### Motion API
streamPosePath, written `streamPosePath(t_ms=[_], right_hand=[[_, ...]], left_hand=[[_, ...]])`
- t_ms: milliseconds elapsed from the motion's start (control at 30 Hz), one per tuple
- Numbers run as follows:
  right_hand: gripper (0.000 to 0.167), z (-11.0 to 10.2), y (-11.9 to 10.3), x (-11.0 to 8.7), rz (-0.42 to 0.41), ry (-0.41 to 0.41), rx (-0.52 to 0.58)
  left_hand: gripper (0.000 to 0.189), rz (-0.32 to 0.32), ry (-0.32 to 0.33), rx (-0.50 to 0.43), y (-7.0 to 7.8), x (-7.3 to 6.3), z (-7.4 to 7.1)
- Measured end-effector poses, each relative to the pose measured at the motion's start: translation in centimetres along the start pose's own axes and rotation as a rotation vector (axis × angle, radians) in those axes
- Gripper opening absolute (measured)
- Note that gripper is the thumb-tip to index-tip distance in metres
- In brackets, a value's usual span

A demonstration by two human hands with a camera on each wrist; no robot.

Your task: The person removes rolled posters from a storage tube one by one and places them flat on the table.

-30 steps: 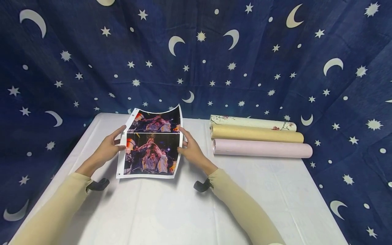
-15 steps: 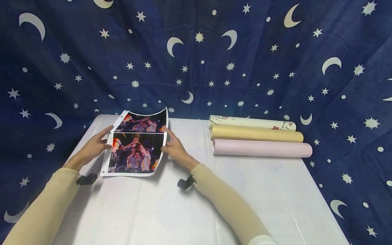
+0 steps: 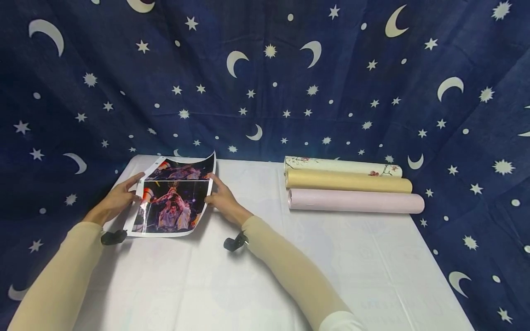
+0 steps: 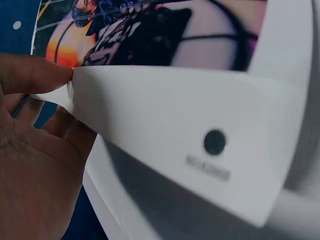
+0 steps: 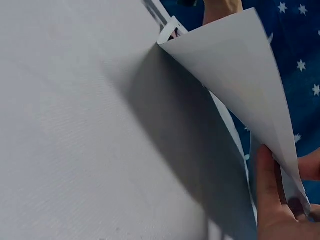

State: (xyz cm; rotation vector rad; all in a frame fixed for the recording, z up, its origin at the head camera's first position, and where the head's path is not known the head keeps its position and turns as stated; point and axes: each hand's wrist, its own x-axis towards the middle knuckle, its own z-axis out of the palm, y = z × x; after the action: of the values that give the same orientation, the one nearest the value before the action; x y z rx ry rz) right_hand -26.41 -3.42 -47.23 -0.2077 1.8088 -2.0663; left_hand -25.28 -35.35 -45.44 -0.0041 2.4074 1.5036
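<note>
A glossy photo print (image 3: 169, 207) with a white border shows two similar pictures of people with raised arms, one above the other. My left hand (image 3: 113, 201) pinches its left edge and my right hand (image 3: 225, 202) its right edge. The sheet bows between them, low over the far left of the table. In the left wrist view, the thumb of the left hand (image 4: 35, 145) presses on the border of the print (image 4: 190, 110), fingers behind. From the right wrist view, the right hand (image 5: 280, 215) grips the edge of the print (image 5: 245, 75), whose white back shows.
Three rolls lie side by side at the back right of the white table (image 3: 248, 276): a white floral roll (image 3: 331, 165), a gold roll (image 3: 348, 180) and a pink roll (image 3: 356, 201). A dark blue curtain (image 3: 273, 101) with moons and stars hangs behind and at both sides.
Both hands have carried the photo print leftward across the table, from near the middle left to the far left. The grip on its two edges stays the same, and the rolls have not moved.
</note>
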Motion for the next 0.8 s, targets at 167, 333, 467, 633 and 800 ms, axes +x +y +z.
streamPosePath(t_ms=[167, 333, 467, 633, 800], right_hand=[[0.092, 0.0, 0.7, 0.8, 0.037, 0.019, 0.05], [0.088, -0.3, 1.5, 1.3, 0.047, 0.033, 0.056], [0.087, -0.5, 1.5, 1.2, 0.048, 0.046, 0.033], [0.081, -0.8, 1.0, 0.8, 0.037, 0.112, -0.063], [0.077, -1.5, 0.2, 0.2, 0.011, 0.106, -0.029]], left_hand=[[0.098, -0.034, 0.032, 0.005, -0.5, 0.2, -0.4], [0.094, -0.079, 0.081, 0.035, -1.1, 0.5, -0.6], [0.09, -0.07, 0.106, 0.02, -1.8, 0.8, -0.7], [0.075, -0.011, 0.126, 0.066, -1.8, 0.4, -0.7], [0.071, 0.003, 0.145, -0.006, -1.4, -0.5, -0.8]])
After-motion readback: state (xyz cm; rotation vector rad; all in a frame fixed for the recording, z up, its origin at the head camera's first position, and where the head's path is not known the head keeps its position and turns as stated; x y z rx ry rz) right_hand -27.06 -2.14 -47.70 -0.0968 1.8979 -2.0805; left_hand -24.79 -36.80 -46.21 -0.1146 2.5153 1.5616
